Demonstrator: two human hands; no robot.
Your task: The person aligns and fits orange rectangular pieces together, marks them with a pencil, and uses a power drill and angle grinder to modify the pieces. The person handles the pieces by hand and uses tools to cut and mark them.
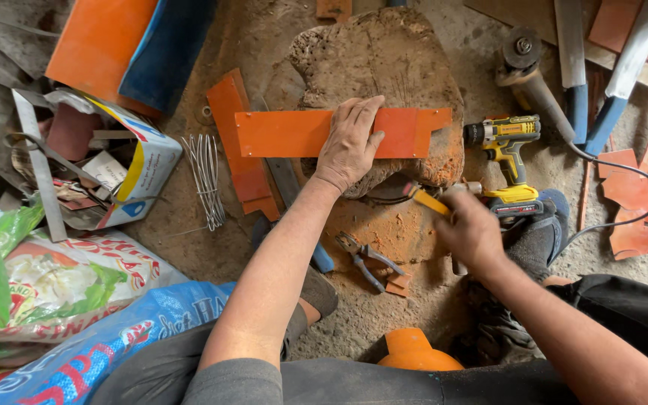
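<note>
My left hand (350, 142) presses flat on a long orange metal strip (286, 133) that lies across a worn wooden block (384, 60). Its fingers are spread over the strip's right half. My right hand (470, 229) is closed around a tool with a yellow handle (430, 201), held low beside the block's lower right edge; the tool's working end is blurred. A yellow and black cordless drill (508, 161) lies just beyond my right hand.
Pliers (365, 259) lie on the ground below the block. A wire bundle (205, 180) and another orange strip (240, 150) sit left. An angle grinder (530, 75), orange offcuts (635, 217), a cardboard box of scraps (106, 165) and printed sacks (46, 285) surround me.
</note>
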